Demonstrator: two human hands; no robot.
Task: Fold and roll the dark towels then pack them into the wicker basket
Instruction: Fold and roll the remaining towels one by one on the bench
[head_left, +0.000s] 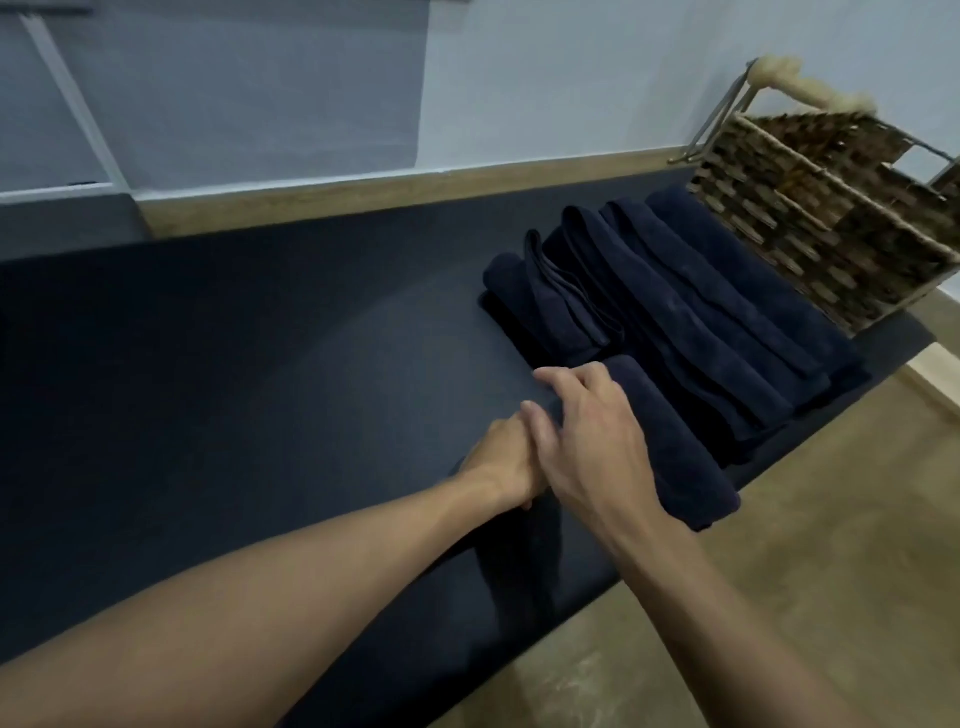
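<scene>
Right hand (597, 447) grips the near roll (680, 457), fingers together and curled over it; left hand (501, 467) touches alongside, fingers hidden; basket (831, 228) far right

Pale blue wall (571, 78); wooden ledge (363, 195) behind dark-covered table (208, 364); beige floor (831, 519) right.

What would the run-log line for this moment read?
stage: rolling | right hand: curled over towel roll | left hand: at roll's edge, fingers hidden | folded towels: lined up beside wicker basket | packed: none visible
</scene>
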